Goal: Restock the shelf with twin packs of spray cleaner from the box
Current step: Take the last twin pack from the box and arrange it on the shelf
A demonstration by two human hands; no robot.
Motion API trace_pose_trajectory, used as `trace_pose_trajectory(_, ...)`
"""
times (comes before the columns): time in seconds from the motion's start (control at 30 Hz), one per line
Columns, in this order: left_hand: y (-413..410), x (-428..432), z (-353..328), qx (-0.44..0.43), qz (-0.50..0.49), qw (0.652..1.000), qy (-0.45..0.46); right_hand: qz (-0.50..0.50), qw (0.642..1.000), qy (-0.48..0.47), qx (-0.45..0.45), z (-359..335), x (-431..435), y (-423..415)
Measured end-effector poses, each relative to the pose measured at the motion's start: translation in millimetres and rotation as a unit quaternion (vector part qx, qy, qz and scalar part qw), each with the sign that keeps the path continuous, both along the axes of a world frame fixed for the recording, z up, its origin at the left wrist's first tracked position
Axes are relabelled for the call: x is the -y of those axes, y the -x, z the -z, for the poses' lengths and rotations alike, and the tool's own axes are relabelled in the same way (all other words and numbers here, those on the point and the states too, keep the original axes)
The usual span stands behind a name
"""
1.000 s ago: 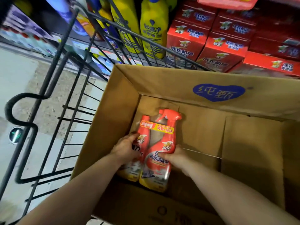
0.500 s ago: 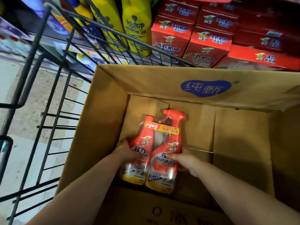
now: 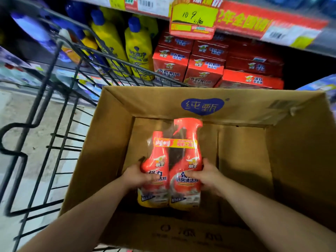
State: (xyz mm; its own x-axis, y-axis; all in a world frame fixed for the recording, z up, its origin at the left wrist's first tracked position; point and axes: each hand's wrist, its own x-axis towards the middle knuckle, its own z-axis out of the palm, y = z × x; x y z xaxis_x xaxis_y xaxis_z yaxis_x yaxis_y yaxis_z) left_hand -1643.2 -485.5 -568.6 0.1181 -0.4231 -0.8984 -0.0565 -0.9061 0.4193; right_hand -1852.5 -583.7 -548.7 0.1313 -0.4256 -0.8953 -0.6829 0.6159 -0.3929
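Observation:
A twin pack of spray cleaner [image 3: 174, 160], two orange-red bottles wrapped in clear film with a yellow band, is held inside an open cardboard box [image 3: 112, 142]. My left hand [image 3: 138, 176] grips the left bottle's side and my right hand [image 3: 207, 174] grips the right bottle's side. The pack stands nearly upright, its trigger head near the box's far wall. The rest of the box floor looks bare. The shelf [image 3: 272, 26] with price tags runs across the top.
The box sits in a black wire trolley [image 3: 60, 113]. On the shelf behind stand yellow bottles [image 3: 138, 50] with blue caps and stacked red cartons [image 3: 203, 68]. A dark gap [image 3: 309, 70] lies right of the cartons. Pale floor shows at left.
Both hands have lifted the twin pack higher within the box and turned it more upright. The view has tilted up, showing the shelf edge and price tags.

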Motion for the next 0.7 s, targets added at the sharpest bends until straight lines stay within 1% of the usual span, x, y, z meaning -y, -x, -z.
trace_pose_trajectory(0.1,3,7,-18,0.010,0.001,1.000,0.024,-0.005,0.999,0.051,-0.004,-26,6,6)
trace_pose_trajectory(0.2,7,16,-37,0.029,0.009,0.998,0.051,0.024,0.996,0.077,0.026,-48,10,14)
trace_pose_trajectory(0.33,15,32,-58,0.076,-0.006,0.990,0.117,0.056,0.988,0.130,0.065,-76,14,26)
trace_pose_trajectory(0.43,24,43,-79,0.093,-0.032,0.981,0.165,0.080,0.976,0.187,0.078,-96,17,36)
trace_pose_trajectory(0.6,48,55,-127,0.081,-0.044,0.962,0.256,0.086,0.951,0.274,0.114,-140,23,59)
trace_pose_trajectory(0.7,69,59,-161,0.084,-0.030,0.947,0.308,0.100,0.931,0.327,0.132,-171,21,82)
